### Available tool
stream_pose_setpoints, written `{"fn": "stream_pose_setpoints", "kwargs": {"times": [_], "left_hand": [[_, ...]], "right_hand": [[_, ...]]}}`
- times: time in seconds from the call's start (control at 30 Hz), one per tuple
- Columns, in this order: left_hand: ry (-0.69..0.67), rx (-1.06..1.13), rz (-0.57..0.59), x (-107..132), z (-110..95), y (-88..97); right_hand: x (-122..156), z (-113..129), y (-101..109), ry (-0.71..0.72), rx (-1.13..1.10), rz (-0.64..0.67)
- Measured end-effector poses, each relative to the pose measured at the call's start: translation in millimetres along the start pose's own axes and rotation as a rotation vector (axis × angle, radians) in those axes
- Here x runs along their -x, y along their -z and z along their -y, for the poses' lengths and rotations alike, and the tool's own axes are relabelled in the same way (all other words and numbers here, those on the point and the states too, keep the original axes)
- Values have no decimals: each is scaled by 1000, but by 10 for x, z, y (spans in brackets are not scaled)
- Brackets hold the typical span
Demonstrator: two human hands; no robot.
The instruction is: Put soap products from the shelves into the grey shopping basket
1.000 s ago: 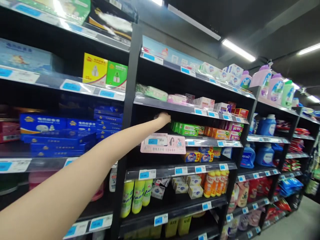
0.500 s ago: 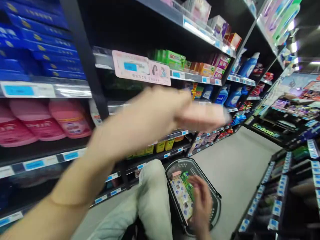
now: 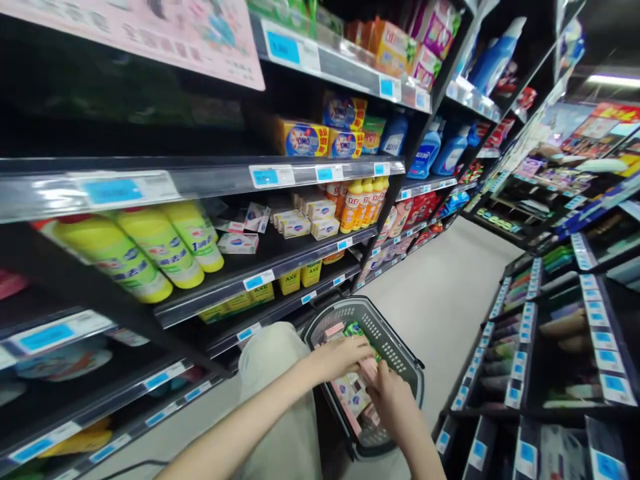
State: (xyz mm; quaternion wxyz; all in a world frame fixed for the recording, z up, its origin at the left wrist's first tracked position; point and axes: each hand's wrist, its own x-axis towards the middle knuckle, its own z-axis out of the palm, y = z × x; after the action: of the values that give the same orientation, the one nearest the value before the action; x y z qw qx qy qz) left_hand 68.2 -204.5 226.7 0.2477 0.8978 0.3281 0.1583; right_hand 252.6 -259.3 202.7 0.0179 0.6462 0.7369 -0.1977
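My left hand (image 3: 343, 359) reaches over the grey shopping basket (image 3: 419, 372), its fingers closed round a small pink box (image 3: 369, 369). From the other side my right hand (image 3: 395, 395) grips the same box, so the fingers cover most of it. Below the hands, inside the basket, lies a white patterned pack (image 3: 345, 390) with pink edges. A green packet (image 3: 354, 329) and another pink box (image 3: 334, 331) show at the basket's far end.
Shelves on the left hold yellow-green bottles (image 3: 145, 250), small soap boxes (image 3: 295, 223) and OMO boxes (image 3: 306, 139). My bent knee (image 3: 275, 373) is beside the basket. A low display rack (image 3: 525, 333) runs along the right, across the grey aisle floor (image 3: 440, 267).
My left hand has come down from in front of the shelves to the basket, where it meets my right hand at the pink box. The view has tilted lower and closer to the shelves.
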Motion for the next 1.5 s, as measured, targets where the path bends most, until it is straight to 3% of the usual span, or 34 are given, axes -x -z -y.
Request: {"fn": "stream_pose_setpoints", "kwargs": {"times": [0.1, 0.23, 0.33, 0.4, 0.5, 0.63, 0.83, 1.13, 1.27, 1.5], "left_hand": [[272, -83, -170, 180, 416, 1], [663, -240, -312, 849, 928, -240], [680, -389, -432, 1274, 1155, -524], [676, -431, -440, 1398, 1208, -636], [675, -405, -418, 1405, 1203, -647], [675, -311, -468, 1336, 1157, -577], [737, -191, -527, 1300, 1118, -575], [712, -189, -556, 1307, 1135, -580], [724, -159, -546, 1307, 1124, -568], [739, -163, -538, 1302, 1116, -574]], "right_hand": [[-617, -179, -424, -54, -144, 18], [-1421, -286, -1383, -201, -312, 73], [-1867, -217, -2117, -246, -372, 75], [-2076, -161, -2505, -268, -378, 111], [-2298, -123, -2945, -274, -342, 214], [-2478, -142, -3365, -242, -311, 284], [-2522, -302, -3605, -142, -382, 453], [-2704, -333, -3617, -109, -548, 411], [-2756, -316, -3630, -102, -469, 463], [-2762, -402, -3695, 37, -327, 493]]}}
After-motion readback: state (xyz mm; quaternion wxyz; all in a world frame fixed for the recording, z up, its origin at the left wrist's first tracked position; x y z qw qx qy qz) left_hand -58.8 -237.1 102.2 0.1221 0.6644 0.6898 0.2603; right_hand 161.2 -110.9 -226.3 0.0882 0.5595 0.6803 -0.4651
